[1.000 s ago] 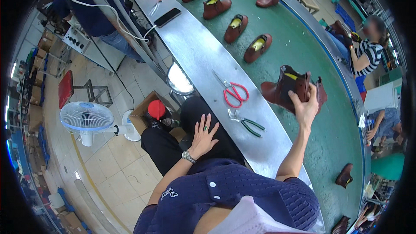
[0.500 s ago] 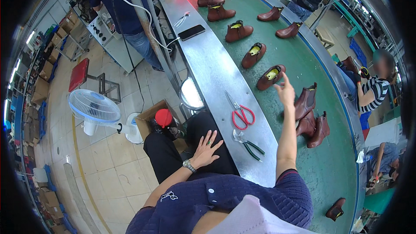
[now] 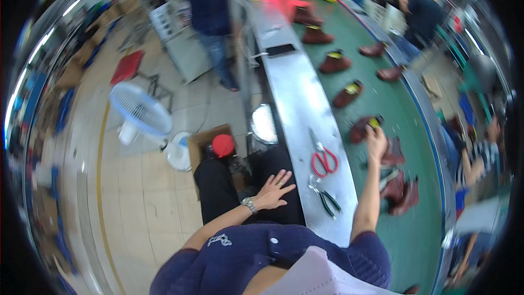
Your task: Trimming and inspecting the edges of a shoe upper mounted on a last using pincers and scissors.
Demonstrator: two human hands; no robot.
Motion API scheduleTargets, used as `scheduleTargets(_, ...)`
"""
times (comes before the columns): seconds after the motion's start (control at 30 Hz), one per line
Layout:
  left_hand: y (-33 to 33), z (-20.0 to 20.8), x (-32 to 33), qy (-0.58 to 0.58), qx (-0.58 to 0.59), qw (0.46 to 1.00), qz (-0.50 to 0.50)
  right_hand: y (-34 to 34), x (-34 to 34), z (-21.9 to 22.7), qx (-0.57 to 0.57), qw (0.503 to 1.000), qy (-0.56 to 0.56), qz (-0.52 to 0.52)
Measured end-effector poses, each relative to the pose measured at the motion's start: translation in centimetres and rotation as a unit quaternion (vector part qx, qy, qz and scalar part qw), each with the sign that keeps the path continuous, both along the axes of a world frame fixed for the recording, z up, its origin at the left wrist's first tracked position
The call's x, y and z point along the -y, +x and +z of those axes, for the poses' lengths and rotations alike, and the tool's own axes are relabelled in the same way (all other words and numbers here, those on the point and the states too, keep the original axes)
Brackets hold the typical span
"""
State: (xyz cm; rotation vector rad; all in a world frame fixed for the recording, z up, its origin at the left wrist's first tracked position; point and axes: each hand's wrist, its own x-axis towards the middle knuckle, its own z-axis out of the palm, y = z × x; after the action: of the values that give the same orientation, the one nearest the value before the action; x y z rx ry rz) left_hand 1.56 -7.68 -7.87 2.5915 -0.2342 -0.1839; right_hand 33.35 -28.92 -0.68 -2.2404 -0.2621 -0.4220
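Observation:
My left hand (image 3: pixel 273 192) lies with fingers spread on my dark-trousered thigh, holding nothing. On the green conveyor belt, my right hand (image 3: pixel 375 139) has its fingers closed at the yellow-lined opening of a brown ankle boot (image 3: pixel 357 131). That boot still appears to rest on the belt; blur hides the exact grip. Just nearer than it, several brown boots (image 3: pixel 405 196) lie bunched together. Farther up the belt stand another boot (image 3: pixel 347 94) and more in a row. Red-handled scissors (image 3: pixel 325 162) and green-handled pliers (image 3: pixel 329 203) lie on the metal ledge beside my right forearm.
A phone (image 3: pixel 280 49) lies farther along the metal ledge (image 3: pixel 303 104). To my left are a fan (image 3: pixel 140 107), a red stool (image 3: pixel 127 68) and a cardboard box (image 3: pixel 210 133) with a red-topped container. Other people sit or stand across the belt and at the far left.
My right hand has gone from reaching with extended fingers to closing on the boot's opening. The whole view has turned, shifting the scene rightward. My left hand stays on my thigh.

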Motion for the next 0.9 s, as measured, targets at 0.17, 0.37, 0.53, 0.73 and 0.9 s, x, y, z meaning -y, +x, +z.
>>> scheduleTargets(0.17,2.2,1.8,-0.6,-0.210,-0.030,0.977,0.000,-7.0,0.0,10.3,-0.051,0.975,0.159,0.144)
scheduleTargets(0.37,1.9,9.4,1.6,-0.322,0.123,0.938,-0.031,-15.2,-3.1,13.9,-0.132,0.906,0.227,0.331)
scheduleTargets(0.53,-1.6,12.4,0.0,-0.453,0.196,0.870,0.016,-19.7,-8.4,14.2,-0.216,0.861,0.229,0.398)
scheduleTargets(0.73,-8.4,11.9,-5.4,-0.434,0.198,0.843,0.250,-24.8,-14.3,11.1,-0.154,0.794,0.132,0.573)
scheduleTargets(0.9,-11.7,11.4,-8.8,-0.420,0.219,0.807,0.353,-30.0,-17.7,10.7,-0.027,0.797,-0.001,0.604)
